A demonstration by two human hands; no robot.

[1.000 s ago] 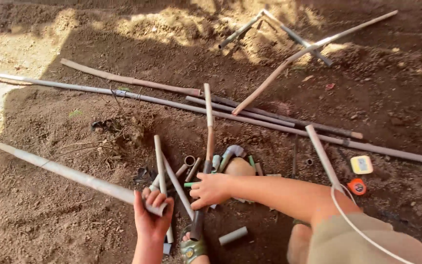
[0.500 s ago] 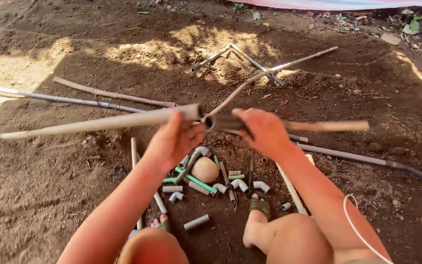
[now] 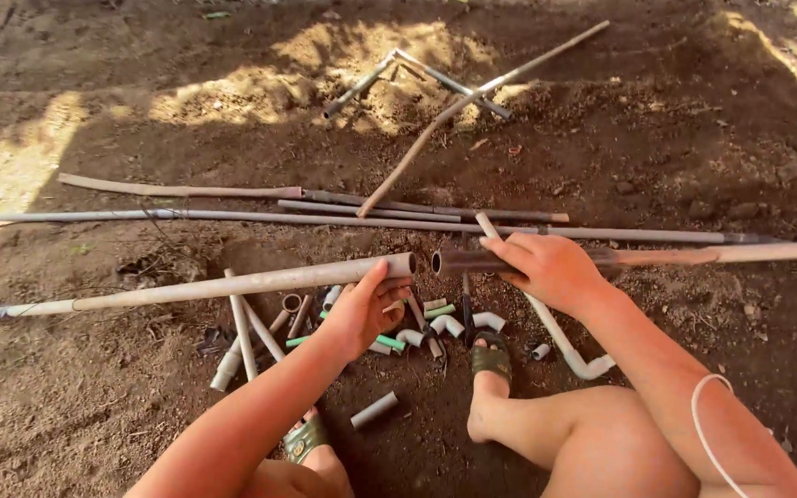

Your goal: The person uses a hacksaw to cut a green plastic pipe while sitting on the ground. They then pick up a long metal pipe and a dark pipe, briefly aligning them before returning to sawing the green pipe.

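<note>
My left hand grips the near end of a long pale pipe that runs off to the left. My right hand is closed around a darker pipe that stretches to the right edge. The two open pipe ends face each other with a small gap between them, above the dirt. Below them lies a heap of short pipe pieces and elbow fittings, some white and some green.
Several long pipes lie across the dirt behind my hands. Crossed pipes rest further back in a sunlit patch. A white bent pipe and my sandalled feet are near the fittings. A short pipe stub lies in front.
I have lifted two long pipes off the ground, one in each hand. Their ends, pressed close half a second ago, now sit lower with a small gap between them.
</note>
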